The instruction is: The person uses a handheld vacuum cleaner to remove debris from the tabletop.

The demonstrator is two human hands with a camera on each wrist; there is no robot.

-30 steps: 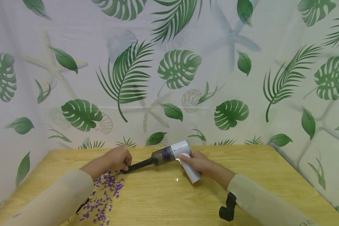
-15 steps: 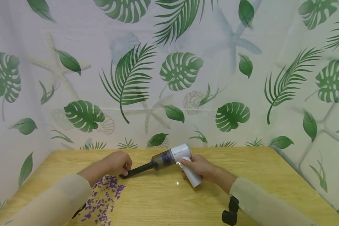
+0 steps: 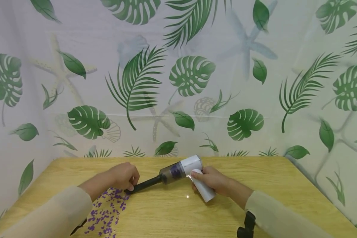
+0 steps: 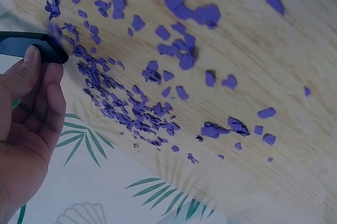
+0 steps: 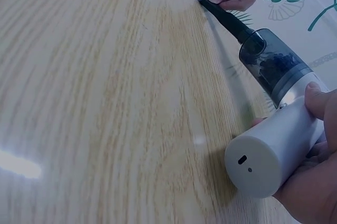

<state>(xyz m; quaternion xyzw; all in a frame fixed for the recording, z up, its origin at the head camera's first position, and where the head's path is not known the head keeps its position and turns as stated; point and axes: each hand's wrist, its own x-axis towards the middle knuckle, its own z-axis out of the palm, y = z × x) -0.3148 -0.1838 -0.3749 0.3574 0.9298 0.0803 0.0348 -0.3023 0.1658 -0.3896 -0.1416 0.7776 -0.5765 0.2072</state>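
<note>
My right hand (image 3: 215, 180) grips the white handle of a handheld vacuum cleaner (image 3: 191, 164). Its clear dust cup (image 5: 274, 66) has dark purple bits inside. A long black nozzle (image 3: 147, 183) reaches left from the cup. Near the nozzle's tip, my left hand (image 3: 125, 177) pinches it between thumb and fingers; the left wrist view shows this hand (image 4: 26, 113) from the palm side. Purple paper scraps (image 4: 131, 108) lie scattered beside the tip, some in a dense band. In the head view, the left forearm hides part of the scraps (image 3: 107, 211).
Everything rests over a light wood-grain table (image 3: 172, 215). Behind its far edge hangs a pale cloth (image 3: 178, 132) printed with green leaves, and it also covers the sides. A black wrist mount (image 3: 246, 226) sits under the right sleeve.
Both hands and the vacuum cleaner have shifted slightly down in the head view, toward me. The nozzle tip has come nearer the scraps, and both grips are unchanged.
</note>
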